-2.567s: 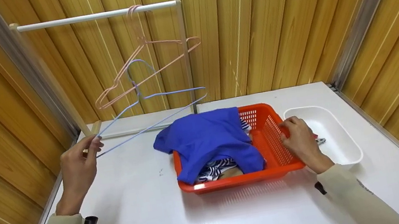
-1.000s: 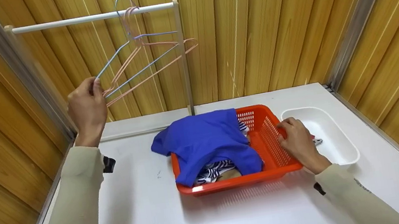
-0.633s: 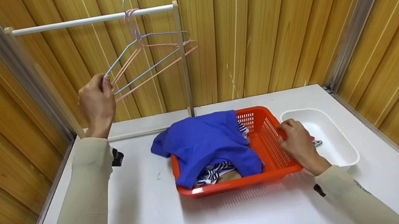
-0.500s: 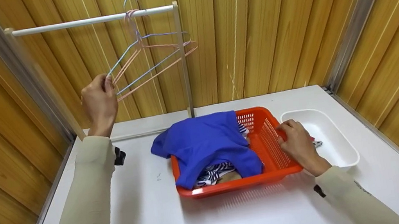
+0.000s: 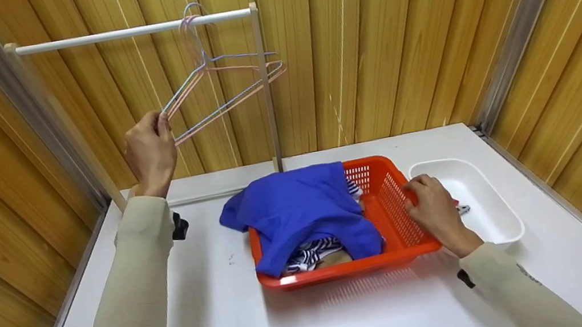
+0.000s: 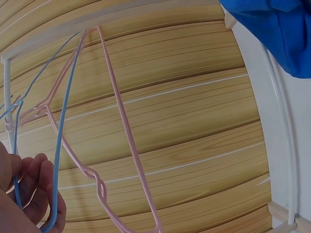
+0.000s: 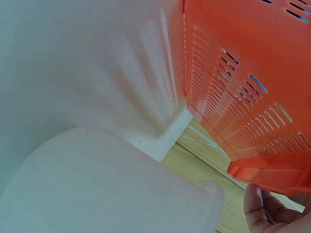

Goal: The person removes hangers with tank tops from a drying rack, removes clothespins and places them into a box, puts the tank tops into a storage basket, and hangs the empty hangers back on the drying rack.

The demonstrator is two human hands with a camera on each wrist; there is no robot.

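Observation:
My left hand (image 5: 151,149) pinches the left corner of a blue wire hanger (image 5: 182,90), high at the clothes rack. The blue hanger's hook crosses the white rail (image 5: 105,36). Close behind it hangs pink hanger wire (image 5: 228,110), its hook over the same rail; whether it is more than one hanger I cannot tell. In the left wrist view the fingers curl about the blue wire (image 6: 59,141). My right hand (image 5: 436,211) grips the right rim of a red plastic basket (image 5: 341,269). A blue garment (image 5: 302,202) drapes across the basket, over striped cloth (image 5: 313,251).
A white tub (image 5: 496,208) stands right of the basket, with a small metal-and-red item (image 5: 464,209) in it, partly hidden by the right hand. The rack's upright (image 5: 266,92) rises behind the basket from the white table (image 5: 222,323). Wood-patterned walls (image 5: 365,43) enclose the space.
My left hand has raised the blue hanger from near the table to the rail, then moved slightly right, and its hook has come down onto the rail. The right hand stays at the basket.

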